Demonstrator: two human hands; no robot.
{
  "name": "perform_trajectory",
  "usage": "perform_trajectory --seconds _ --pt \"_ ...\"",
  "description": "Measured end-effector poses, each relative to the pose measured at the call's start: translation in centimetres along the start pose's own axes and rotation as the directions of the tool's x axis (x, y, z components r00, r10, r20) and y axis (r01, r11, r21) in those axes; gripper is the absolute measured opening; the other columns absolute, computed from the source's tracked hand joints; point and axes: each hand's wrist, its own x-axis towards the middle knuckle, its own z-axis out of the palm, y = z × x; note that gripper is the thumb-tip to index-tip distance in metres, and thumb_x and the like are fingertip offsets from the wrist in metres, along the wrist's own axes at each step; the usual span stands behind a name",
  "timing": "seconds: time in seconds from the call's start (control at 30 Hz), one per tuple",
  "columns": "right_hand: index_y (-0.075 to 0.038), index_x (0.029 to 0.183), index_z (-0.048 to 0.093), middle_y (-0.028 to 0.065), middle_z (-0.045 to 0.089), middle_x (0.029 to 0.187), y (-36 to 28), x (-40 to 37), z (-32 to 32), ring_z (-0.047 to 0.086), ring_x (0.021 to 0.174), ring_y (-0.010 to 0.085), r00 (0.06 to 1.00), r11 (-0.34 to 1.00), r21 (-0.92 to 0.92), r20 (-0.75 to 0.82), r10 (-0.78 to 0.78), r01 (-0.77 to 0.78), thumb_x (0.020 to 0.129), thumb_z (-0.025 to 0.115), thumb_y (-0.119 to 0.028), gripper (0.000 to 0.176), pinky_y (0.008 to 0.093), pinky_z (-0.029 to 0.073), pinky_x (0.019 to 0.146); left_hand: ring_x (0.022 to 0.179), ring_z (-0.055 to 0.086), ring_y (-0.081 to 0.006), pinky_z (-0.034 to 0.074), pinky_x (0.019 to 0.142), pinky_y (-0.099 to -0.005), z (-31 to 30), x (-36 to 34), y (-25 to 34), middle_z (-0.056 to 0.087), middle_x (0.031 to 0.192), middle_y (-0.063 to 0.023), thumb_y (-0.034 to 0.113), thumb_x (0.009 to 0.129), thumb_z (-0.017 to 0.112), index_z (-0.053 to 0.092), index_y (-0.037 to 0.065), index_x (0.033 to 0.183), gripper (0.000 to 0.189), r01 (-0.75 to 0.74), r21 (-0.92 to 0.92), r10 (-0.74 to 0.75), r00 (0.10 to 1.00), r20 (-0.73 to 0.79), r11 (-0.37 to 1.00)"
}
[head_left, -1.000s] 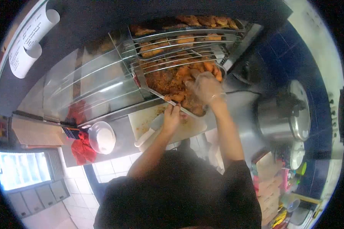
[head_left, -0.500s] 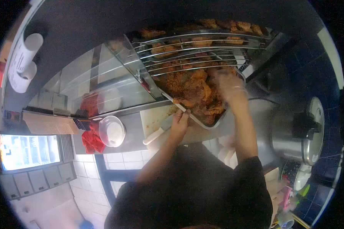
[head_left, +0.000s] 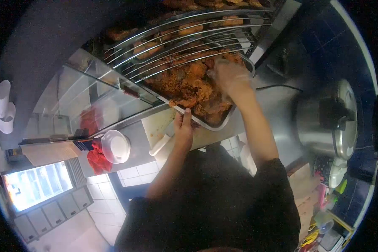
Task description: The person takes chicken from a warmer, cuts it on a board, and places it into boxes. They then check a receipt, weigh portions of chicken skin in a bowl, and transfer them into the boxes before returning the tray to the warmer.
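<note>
A metal tray (head_left: 214, 127) heaped with fried chicken (head_left: 197, 90) sits partly under wire racks. My left hand (head_left: 183, 128) grips its near rim, thumb over the edge and fingers beneath. My right hand (head_left: 232, 80), in a thin clear plastic glove, reaches down onto the chicken at the tray's right side. Its fingers are blurred, so whether a piece is between them cannot be made out. Left of the tray lies a white cutting board (head_left: 153, 126) with brown crumbs. Beside my left wrist is a white-handled knife (head_left: 158, 145), its blade partly hidden.
Wire racks (head_left: 155, 56) bearing more fried pieces stand above the tray, beside a glass panel (head_left: 94, 82). On the counter's left are a white bowl (head_left: 116, 147) and a red cloth (head_left: 97, 158). A large metal pot (head_left: 319, 122) stands at the right.
The view has turned and shifted, so the tray and racks appear farther left and higher. My right hand stays over the chicken, and my left hand keeps hold of the rim.
</note>
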Motion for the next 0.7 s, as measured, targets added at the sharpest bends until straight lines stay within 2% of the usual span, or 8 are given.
perform_trajectory --seconds 0.07,0.17,0.27,0.3,0.4,0.47,0.6,0.7 --pt "0.002 0.12 0.061 0.0215 0.068 0.115 -1.4 1.2 0.3 0.068 0.104 0.0372 0.996 0.99 -0.117 0.034 0.084 -0.08 0.092 0.061 -0.026 0.039 0.0492 0.055 0.079 0.074 0.065 -0.0151 0.055 0.062 -0.0301 0.6 -0.2 0.4 0.065 0.092 -0.0052 0.026 0.105 0.048 0.052 0.007 0.112 0.02 -0.005 -0.104 0.005 1.0 -0.004 0.995" --pt "0.005 0.127 0.057 0.0232 0.067 0.118 -3.2 1.3 -0.9 0.067 0.109 0.0364 0.955 0.973 -0.103 0.192 0.225 -0.209 0.091 0.062 -0.025 0.047 0.0487 0.055 0.082 0.075 0.066 -0.0159 0.055 0.062 -0.0306 -0.3 0.4 0.0 0.066 0.095 -0.0058 0.026 0.105 0.048 0.052 0.007 0.114 0.021 -0.016 -0.009 0.016 1.0 0.021 1.0" --pt "0.003 0.133 0.052 0.0225 0.065 0.124 -3.1 2.3 0.7 0.064 0.115 0.036 0.937 0.959 -0.017 0.212 0.279 -0.282 0.09 0.066 -0.026 0.054 0.0526 0.056 0.084 0.078 0.067 -0.0174 0.057 0.063 -0.0313 0.4 -0.4 1.4 0.067 0.1 -0.0077 0.027 0.105 0.049 0.052 0.005 0.117 0.025 0.092 -0.027 -0.094 0.994 -0.052 0.995" --pt "0.003 0.135 0.05 0.0223 0.064 0.126 -2.6 3.0 1.7 0.063 0.117 0.0358 0.93 0.951 0.012 0.214 0.3 -0.31 0.089 0.067 -0.027 0.057 0.054 0.056 0.085 0.079 0.068 -0.0184 0.058 0.064 -0.032 0.1 -0.5 1.5 0.067 0.104 -0.0094 0.028 0.105 0.049 0.052 0.004 0.121 0.028 0.056 0.013 -0.056 0.998 0.002 0.998" --pt "0.003 0.136 0.049 0.0226 0.061 0.13 -1.5 4.5 4.1 0.062 0.118 0.0356 0.969 0.973 -0.165 0.16 0.188 -0.161 0.089 0.067 -0.033 0.061 0.0545 0.056 0.085 0.078 0.068 -0.0181 0.058 0.064 -0.0313 -0.7 0.3 0.5 0.067 0.104 -0.01 0.03 0.105 0.05 0.053 0.004 0.121 0.031 0.079 -0.035 -0.078 0.997 0.027 0.996" --pt "0.0 0.133 0.054 0.0206 0.059 0.134 -1.7 4.2 2.6 0.061 0.12 0.0362 0.936 0.98 -0.117 0.296 0.191 -0.163 0.089 0.066 -0.037 0.059 0.0537 0.054 0.091 0.077 0.068 -0.0173 0.057 0.063 -0.0303 -0.6 -0.1 0.8 0.068 0.102 -0.0092 0.031 0.104 0.05 0.053 0.005 0.119 0.03 0.069 -0.054 -0.066 0.996 0.054 0.996" --pt "-0.002 0.125 0.062 0.0192 0.06 0.133 1.2 6.5 7.4 0.061 0.12 0.0363 0.96 0.979 -0.13 0.214 0.179 -0.154 0.089 0.064 -0.036 0.05 0.0484 0.051 0.095 0.075 0.066 -0.0149 0.054 0.061 -0.0282 -0.9 0.2 0.7 0.068 0.098 -0.0079 0.032 0.104 0.051 0.055 0.005 0.113 0.028 0.057 -0.056 -0.053 0.996 0.073 0.997" --pt "-0.001 0.12 0.065 0.0212 0.062 0.129 0.8 5.8 5.8 0.062 0.117 0.0356 0.982 0.996 -0.087 0.189 0.026 -0.01 0.089 0.061 -0.032 0.044 0.0428 0.051 0.094 0.073 0.065 -0.0136 0.054 0.061 -0.0278 -1.2 0.3 0.6 0.067 0.096 -0.007 0.032 0.104 0.051 0.055 0.005 0.111 0.028 0.042 -0.075 -0.033 0.993 0.111 0.996"
